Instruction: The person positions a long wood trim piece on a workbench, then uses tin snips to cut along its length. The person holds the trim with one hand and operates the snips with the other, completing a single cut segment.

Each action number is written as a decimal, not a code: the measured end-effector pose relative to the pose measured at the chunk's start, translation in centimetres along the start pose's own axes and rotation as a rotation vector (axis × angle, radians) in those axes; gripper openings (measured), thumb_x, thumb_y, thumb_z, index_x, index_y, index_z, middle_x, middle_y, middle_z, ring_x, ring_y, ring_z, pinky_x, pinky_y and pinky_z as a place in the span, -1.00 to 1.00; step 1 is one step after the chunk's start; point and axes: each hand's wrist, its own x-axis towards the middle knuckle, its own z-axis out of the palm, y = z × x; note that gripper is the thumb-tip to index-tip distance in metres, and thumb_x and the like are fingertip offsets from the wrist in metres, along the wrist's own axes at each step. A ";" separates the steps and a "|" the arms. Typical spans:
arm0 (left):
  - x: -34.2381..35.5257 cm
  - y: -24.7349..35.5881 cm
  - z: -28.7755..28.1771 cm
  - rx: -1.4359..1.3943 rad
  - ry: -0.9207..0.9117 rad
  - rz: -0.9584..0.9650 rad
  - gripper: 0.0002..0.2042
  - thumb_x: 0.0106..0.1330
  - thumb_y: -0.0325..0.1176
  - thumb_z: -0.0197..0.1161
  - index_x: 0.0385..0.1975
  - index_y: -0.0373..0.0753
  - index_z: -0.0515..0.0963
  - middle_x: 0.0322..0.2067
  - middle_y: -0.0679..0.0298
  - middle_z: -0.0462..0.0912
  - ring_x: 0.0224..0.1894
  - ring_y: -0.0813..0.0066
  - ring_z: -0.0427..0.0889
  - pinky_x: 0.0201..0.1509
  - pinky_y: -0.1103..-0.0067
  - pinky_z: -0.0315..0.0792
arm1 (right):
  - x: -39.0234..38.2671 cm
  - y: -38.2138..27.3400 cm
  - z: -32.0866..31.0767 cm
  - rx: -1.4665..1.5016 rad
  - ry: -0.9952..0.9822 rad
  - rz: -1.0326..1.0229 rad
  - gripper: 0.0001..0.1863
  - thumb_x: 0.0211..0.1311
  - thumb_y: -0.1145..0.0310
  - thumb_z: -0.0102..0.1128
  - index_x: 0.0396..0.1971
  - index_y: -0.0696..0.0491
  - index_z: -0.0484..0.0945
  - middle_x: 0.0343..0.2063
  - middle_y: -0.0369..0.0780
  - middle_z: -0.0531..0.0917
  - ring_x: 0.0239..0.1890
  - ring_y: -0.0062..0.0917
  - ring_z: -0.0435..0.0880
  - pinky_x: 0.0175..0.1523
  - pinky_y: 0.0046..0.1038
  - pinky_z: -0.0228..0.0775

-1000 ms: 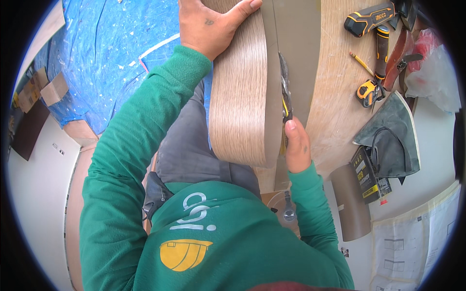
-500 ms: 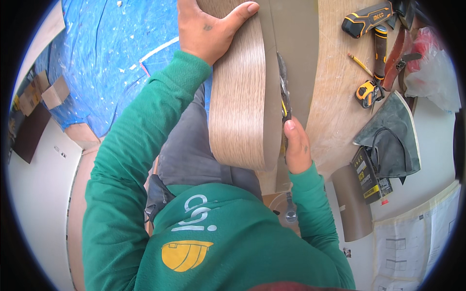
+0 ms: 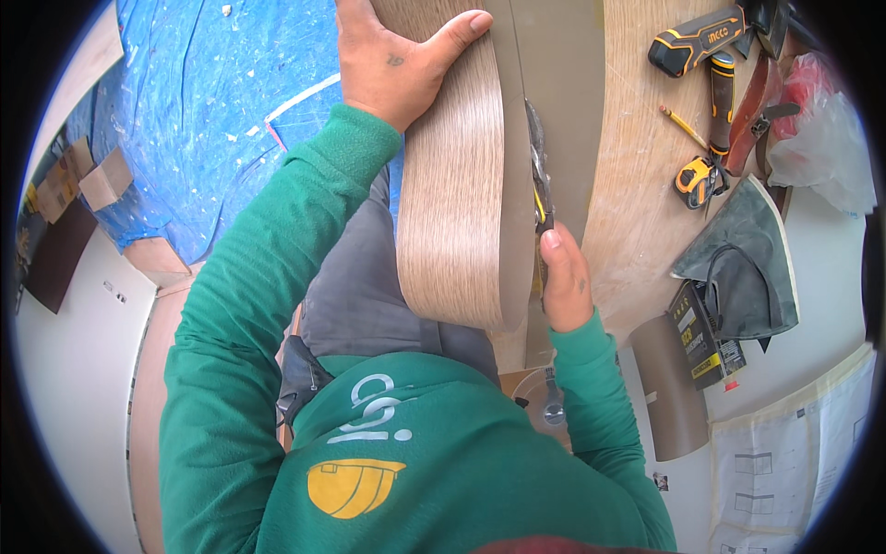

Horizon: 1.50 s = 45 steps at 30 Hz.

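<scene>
- The left hand lies flat on the far end of a wood-grain strip, fingers spread wide, the thumb stretched right across its face; it presses rather than grips.
- The strip is a long bent band of laminate, pale oak on its face, curving from the far edge of the view down toward the person's body, at the left edge of the counter.
- Just right of the strip runs a flat olive-brown band, lying along the counter in the same near-far direction.
- The right hand is closed around a knife with a yellow-and-dark handle; the forefinger lies along its back, and the blade points away, set in the seam between strip and brown band.
- The right hand is near the strip's near end, the left hand at its far end, well apart.
- On the counter far right: a black-and-yellow power tool, a pencil, a tape measure, and a reddish leather strap.
- Nearer on the right lie a grey-green pouch and a small yellow-and-black box.
- A blue tarp, speckled white, covers the floor on the left.
- Paper drawings lie at the near right.
</scene>
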 end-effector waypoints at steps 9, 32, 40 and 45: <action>-0.1 0.2 0.0 0.013 0.008 -0.008 0.14 0.06 0.06 0.59 0.47 -0.37 -0.03 0.29 -0.17 0.32 0.34 -0.04 0.37 0.43 0.20 0.27 | 0.0 0.0 -0.1 -0.030 -0.010 0.002 -0.46 0.51 -0.10 -0.07 -0.17 0.16 0.53 -0.53 -0.32 0.46 -0.46 -0.62 0.41 -0.34 -0.49 0.29; 0.2 0.4 -0.2 0.061 -0.014 0.007 0.12 0.05 -0.02 0.61 0.47 -0.37 -0.03 0.30 -0.14 0.30 0.35 -0.01 0.34 0.44 0.21 0.24 | 0.7 -0.7 0.3 -0.078 0.027 -0.024 -0.44 0.51 -0.11 -0.06 -0.17 0.19 0.54 -0.49 -0.28 0.49 -0.43 -0.61 0.43 -0.30 -0.47 0.30; 0.3 0.2 -0.1 0.056 -0.019 0.005 0.12 0.06 -0.06 0.60 0.48 -0.37 -0.05 0.31 -0.14 0.29 0.36 -0.01 0.33 0.45 0.21 0.22 | 0.7 -1.5 0.3 -0.082 0.009 0.002 -0.46 0.50 -0.06 -0.06 -0.17 0.20 0.54 -0.50 -0.28 0.49 -0.43 -0.59 0.44 -0.30 -0.46 0.31; 0.2 1.5 -0.5 0.064 -0.027 -0.022 0.11 0.06 -0.08 0.61 0.47 -0.39 -0.04 0.32 -0.13 0.28 0.37 0.01 0.32 0.46 0.24 0.21 | 0.7 -0.8 0.2 -0.085 0.027 -0.008 -0.47 0.51 -0.04 -0.06 -0.11 0.21 0.54 -0.47 -0.26 0.52 -0.38 -0.57 0.46 -0.24 -0.46 0.34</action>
